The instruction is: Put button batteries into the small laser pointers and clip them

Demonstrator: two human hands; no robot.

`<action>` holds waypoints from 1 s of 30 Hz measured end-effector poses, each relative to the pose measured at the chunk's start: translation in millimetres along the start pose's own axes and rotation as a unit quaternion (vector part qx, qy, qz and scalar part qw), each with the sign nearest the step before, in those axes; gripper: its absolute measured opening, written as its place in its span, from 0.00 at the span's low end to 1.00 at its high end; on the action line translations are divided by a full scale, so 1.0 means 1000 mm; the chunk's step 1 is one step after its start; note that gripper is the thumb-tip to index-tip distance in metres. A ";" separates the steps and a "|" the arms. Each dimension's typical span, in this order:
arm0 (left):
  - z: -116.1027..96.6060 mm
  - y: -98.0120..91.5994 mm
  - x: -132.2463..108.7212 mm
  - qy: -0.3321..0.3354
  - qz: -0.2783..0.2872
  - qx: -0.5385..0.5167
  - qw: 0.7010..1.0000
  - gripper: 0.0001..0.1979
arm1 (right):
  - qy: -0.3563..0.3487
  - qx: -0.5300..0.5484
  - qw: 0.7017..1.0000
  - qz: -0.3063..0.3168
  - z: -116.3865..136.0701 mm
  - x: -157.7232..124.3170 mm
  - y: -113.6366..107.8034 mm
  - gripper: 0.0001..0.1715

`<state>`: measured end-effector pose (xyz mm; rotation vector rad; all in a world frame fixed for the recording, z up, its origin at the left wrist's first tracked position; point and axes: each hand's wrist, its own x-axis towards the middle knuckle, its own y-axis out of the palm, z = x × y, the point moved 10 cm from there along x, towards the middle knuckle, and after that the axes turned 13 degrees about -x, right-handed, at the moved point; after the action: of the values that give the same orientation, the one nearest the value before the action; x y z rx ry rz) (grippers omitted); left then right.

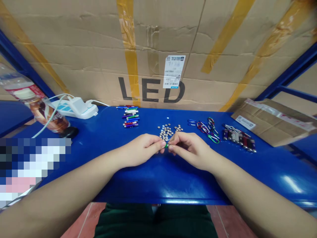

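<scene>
Here our left hand pinches a small green piece, and our right hand is narrowed beside it, though we cannot tell what it grips. Just beyond both hands, small silvery discs lie on the surface.

A large cardboard box is filling the background, showing the letters LED, yellow tape and a white label; a brown bottle is occupying the left near a white power strip, while a smaller carton is sitting at right
</scene>
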<state>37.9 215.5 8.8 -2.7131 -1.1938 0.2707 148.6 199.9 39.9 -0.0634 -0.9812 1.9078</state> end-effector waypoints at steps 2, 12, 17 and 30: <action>0.015 0.007 -0.002 -0.084 0.026 -0.115 0.989 0.25 | -0.056 -0.062 0.997 -0.003 0.012 -0.001 -0.002 0.09; 0.035 0.030 -0.018 -0.262 0.131 -0.313 0.903 0.29 | -0.247 -0.179 0.952 0.019 0.054 -0.010 0.014 0.12; 0.024 0.015 -0.007 -0.154 0.096 -0.263 0.948 0.29 | -0.111 -0.086 0.990 -0.026 0.029 -0.003 0.001 0.04; -0.020 -0.011 -0.003 0.127 -0.020 0.137 0.982 0.13 | 0.119 0.023 0.992 0.018 -0.021 0.001 0.012 0.11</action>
<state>32.7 219.3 30.6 -2.3975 -1.0520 0.0727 148.0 210.6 18.7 -0.2776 -0.7787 1.9031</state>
